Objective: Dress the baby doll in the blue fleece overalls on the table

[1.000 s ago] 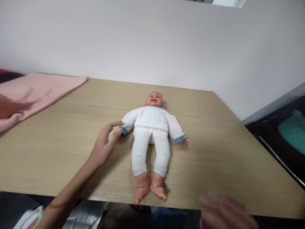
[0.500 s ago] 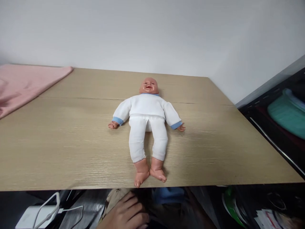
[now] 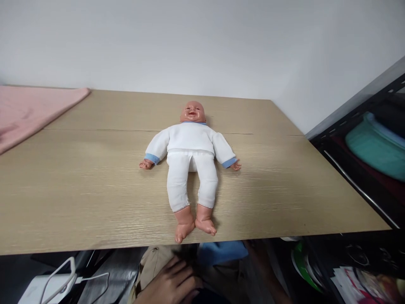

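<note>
One doll point(image 3: 190, 139), dressed in white with blue cuffs, is laid face up on the wooden table point(image 3: 95, 194), its arms spread and its bare feet set close to the front edge. It is touched by neither hand: the left hand point(image 3: 174, 280), brought near the doll's cuff a second ago, has been withdrawn below the table edge, and the right hand, blurred above that edge then, has been taken off too. By this, handling of the doll is judged to be paused, its pose being left the same. The left hand is rested palm down over beige cloth point(image 3: 153, 261), its fingers loosely curled and close together; nothing can be seen held in it, though its palm is hidden. The right hand cannot be made out: a dim limb point(image 3: 265, 270) is lost in shadow, so its grip cannot be told. Farther out, pink cloth point(image 3: 34, 107) is spread on the table's left, and a teal container point(image 3: 376, 147) is kept on the rack at the right.
</note>
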The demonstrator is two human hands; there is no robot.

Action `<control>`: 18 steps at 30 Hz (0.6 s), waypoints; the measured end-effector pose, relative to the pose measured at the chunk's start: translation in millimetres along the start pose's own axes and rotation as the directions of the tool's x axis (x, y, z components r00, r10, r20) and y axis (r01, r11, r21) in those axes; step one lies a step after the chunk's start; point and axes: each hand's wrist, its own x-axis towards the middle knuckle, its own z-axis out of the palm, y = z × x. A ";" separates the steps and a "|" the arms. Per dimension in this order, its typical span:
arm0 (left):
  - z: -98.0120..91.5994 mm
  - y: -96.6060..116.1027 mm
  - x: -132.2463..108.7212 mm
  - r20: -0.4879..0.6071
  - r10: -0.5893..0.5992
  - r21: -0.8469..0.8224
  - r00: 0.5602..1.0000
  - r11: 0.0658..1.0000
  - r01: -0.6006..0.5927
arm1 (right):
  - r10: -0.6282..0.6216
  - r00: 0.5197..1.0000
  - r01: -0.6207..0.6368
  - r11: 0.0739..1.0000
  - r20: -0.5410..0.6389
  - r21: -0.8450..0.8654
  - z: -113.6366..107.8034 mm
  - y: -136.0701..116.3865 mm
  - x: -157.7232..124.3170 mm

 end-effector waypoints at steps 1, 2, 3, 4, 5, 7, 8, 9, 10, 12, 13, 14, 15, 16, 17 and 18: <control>0.4 2.0 2.4 -0.002 0.008 -0.015 1.000 1.000 -0.008 | -0.049 0.997 0.046 0.998 -0.059 -0.050 1.3 -1.5 -1.1; -0.7 4.0 5.6 -0.009 0.016 -0.034 1.000 0.999 -0.017 | -0.127 0.989 0.118 0.988 -0.082 -0.099 1.5 -5.3 -5.2; -3.0 6.1 9.5 -0.024 0.027 -0.054 0.999 0.998 -0.029 | -0.235 0.968 0.220 0.964 -0.088 -0.152 1.2 -11.7 -11.8; -6.6 8.1 13.9 -0.046 0.041 -0.075 0.998 0.996 -0.044 | -0.369 0.926 0.348 0.914 -0.073 -0.211 1.0 -20.4 -20.0; -11.3 10.1 18.6 -0.071 0.056 -0.094 0.996 0.994 -0.062 | -0.490 0.872 0.470 0.848 -0.023 -0.246 1.1 -31.3 -29.0; -23.4 14.0 28.0 -0.122 0.078 -0.121 0.989 0.988 -0.093 | -0.661 0.748 0.656 0.721 0.062 -0.221 3.3 -57.4 -46.8; -30.3 16.2 32.3 -0.144 0.091 -0.132 0.985 0.985 -0.110 | -0.727 0.679 0.731 0.656 0.104 -0.190 4.9 -71.5 -54.5; -37.8 18.5 36.2 -0.166 0.098 -0.144 0.981 0.982 -0.123 | -0.780 0.608 0.793 0.587 0.147 -0.161 6.2 -85.9 -60.9; -45.7 20.9 39.7 -0.191 0.109 -0.155 0.975 0.978 -0.140 | -0.821 0.529 0.849 0.509 0.214 -0.141 6.6 -100.2 -65.7; -62.5 26.0 46.1 -0.254 0.124 -0.187 0.959 0.967 -0.174 | -0.881 0.352 0.935 0.349 0.315 -0.069 3.1 -128.9 -70.9; -71.6 28.1 49.5 -0.286 0.121 -0.215 0.951 0.958 -0.187 | -0.891 0.281 0.955 0.295 0.357 -0.018 -1.2 -143.3 -71.4; -81.4 29.6 53.5 -0.313 0.103 -0.255 0.944 0.948 -0.188 | -0.886 0.204 0.969 0.244 0.418 0.046 -6.9 -158.0 -70.8; -91.9 30.4 58.4 -0.325 0.075 -0.305 0.943 0.935 -0.180 | -0.881 0.159 0.973 0.217 0.447 0.083 -13.3 -172.9 -69.2; -102.9 30.2 64.4 -0.317 0.031 -0.367 0.948 0.918 -0.153 | -0.860 0.130 0.974 0.204 0.494 0.098 -19.7 -187.9 -66.9; -114.5 29.0 71.6 -0.285 -0.013 -0.429 0.958 0.896 -0.116 | -0.858 0.099 0.973 0.190 0.505 0.132 -25.0 -202.7 -64.0; -126.3 26.8 79.8 -0.214 -0.050 -0.490 0.976 0.869 -0.063 | -0.840 0.105 0.971 0.202 0.532 0.127 -28.5 -217.0 -60.6</control>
